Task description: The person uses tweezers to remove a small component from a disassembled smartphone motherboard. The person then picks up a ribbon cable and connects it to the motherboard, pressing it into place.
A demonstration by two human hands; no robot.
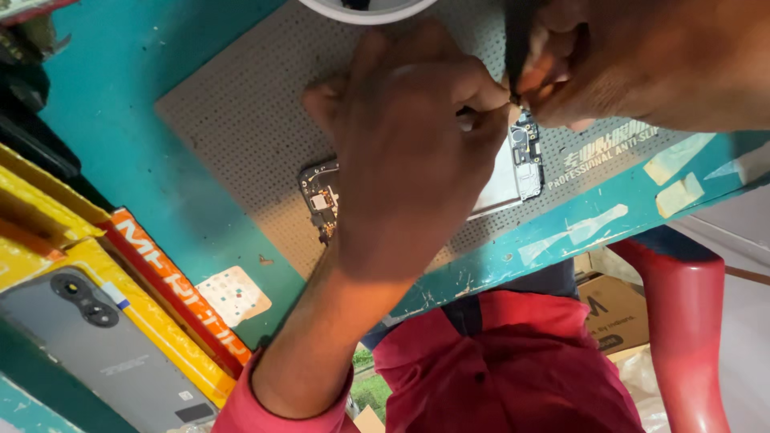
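An opened phone (525, 160) with bare circuit boards lies on a grey perforated mat (233, 112). My left hand (409, 152) lies over the middle of it and holds it down, fingers curled, hiding most of the body. One board end (319, 200) sticks out on the left of the hand. My right hand (634, 60) comes in from the upper right, pinched on a thin dark tool (517, 48). The tool's tip meets my left fingertips just above the phone's right board.
The mat sits on a teal table (144, 160) whose taped edge (577, 228) runs near my red shirt. A white round rim (365, 10) is at the top. Yellow and orange boxes (176, 297), a grey phone (96, 345), a sticker sheet (233, 295), a red chair (686, 321) and a cardboard box (613, 309) surround it.
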